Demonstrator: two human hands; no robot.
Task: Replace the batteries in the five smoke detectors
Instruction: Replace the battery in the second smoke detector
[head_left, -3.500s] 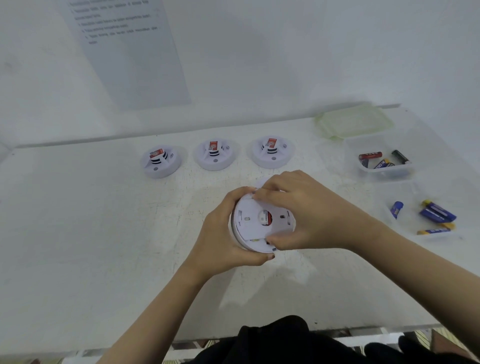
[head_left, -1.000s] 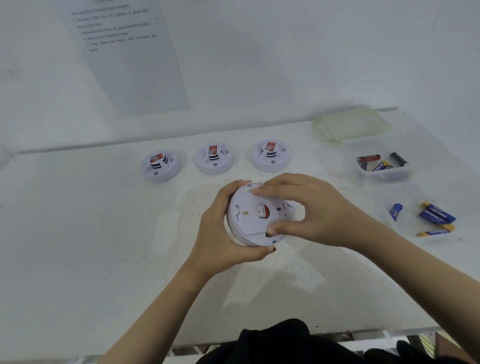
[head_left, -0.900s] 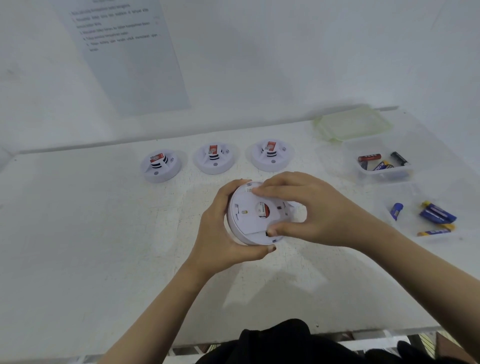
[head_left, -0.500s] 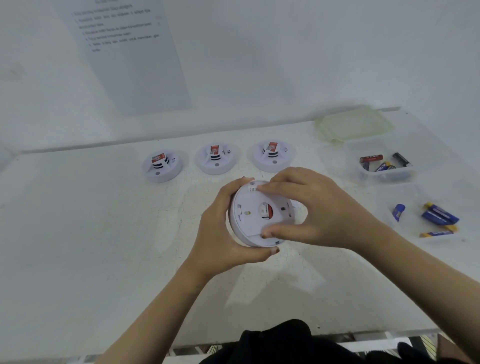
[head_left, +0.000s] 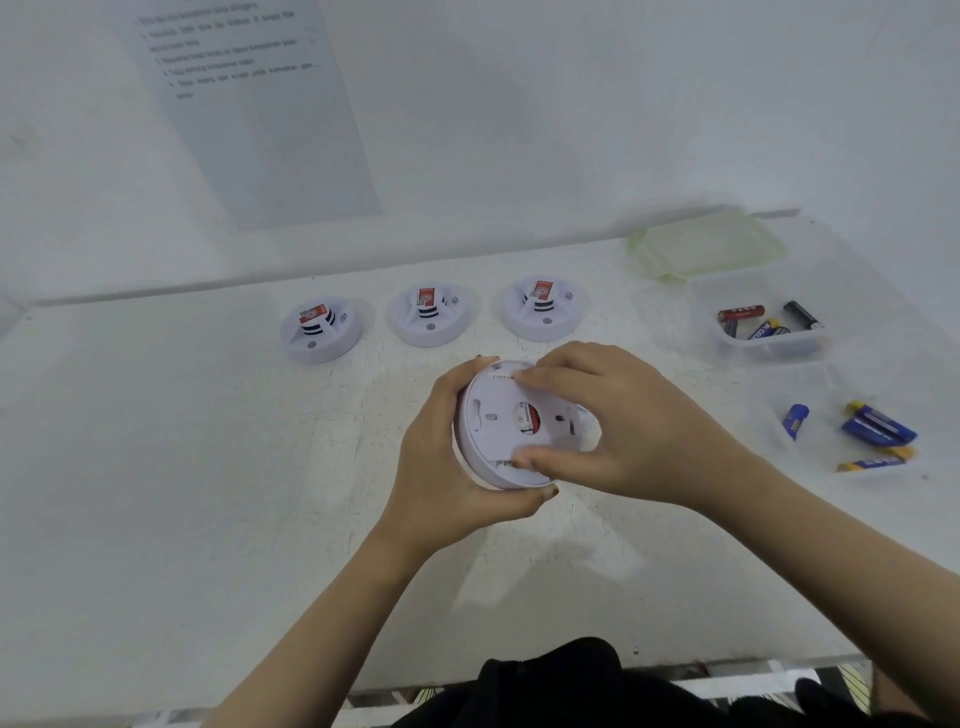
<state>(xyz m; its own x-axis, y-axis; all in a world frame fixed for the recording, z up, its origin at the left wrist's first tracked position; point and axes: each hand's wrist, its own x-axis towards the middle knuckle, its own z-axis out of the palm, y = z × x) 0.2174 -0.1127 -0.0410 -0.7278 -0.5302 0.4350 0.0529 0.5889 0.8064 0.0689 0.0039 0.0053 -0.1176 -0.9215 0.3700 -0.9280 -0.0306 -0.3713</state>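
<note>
Held off the table, tilted, 1 round white smoke detector (head_left: 511, 421), flat back plate toward the camera, red showing through the centre hole. Behind it, lined up in a row, 3 more detectors (head_left: 428, 315), each with a red-labelled block upright at centre. Off right, mixed batteries (head_left: 741, 313) in a clear tub (head_left: 769, 348); nearer, several blue-and-yellow batteries (head_left: 878, 428) lying flat.

Single view: head cam, wide-angle. Looks fwd and down across white table (head_left: 156, 519) toward back wall (head_left: 571, 104). Close in on left hand (head_left: 441, 467) and right hand (head_left: 623, 436) round the smoke detector (head_left: 498, 415), approx. mid-frame, w/ forearms entering from bottom edge. Reaches back to row of three detectors (head_left: 428, 317) and, far right, battery tub (head_left: 769, 348).
</note>
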